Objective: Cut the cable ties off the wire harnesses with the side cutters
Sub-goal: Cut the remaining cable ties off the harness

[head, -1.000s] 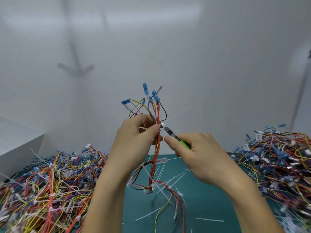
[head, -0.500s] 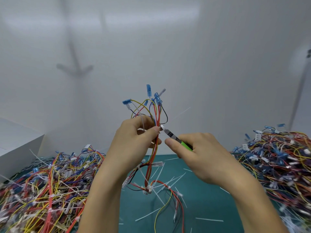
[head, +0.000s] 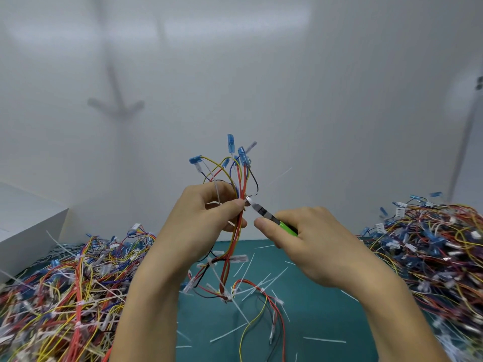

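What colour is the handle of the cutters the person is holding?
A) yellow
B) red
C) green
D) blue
C: the side cutters gripped in the right hand show a bright green handle, their tips at the wire harness that the left hand holds.

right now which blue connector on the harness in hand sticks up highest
The upright blue connector at top middle; the left connector lies sideways, lower; the right connector sits just below it.

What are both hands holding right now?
Left hand: grips the bundle of coloured wires.
Right hand: grips the green-handled side cutters.
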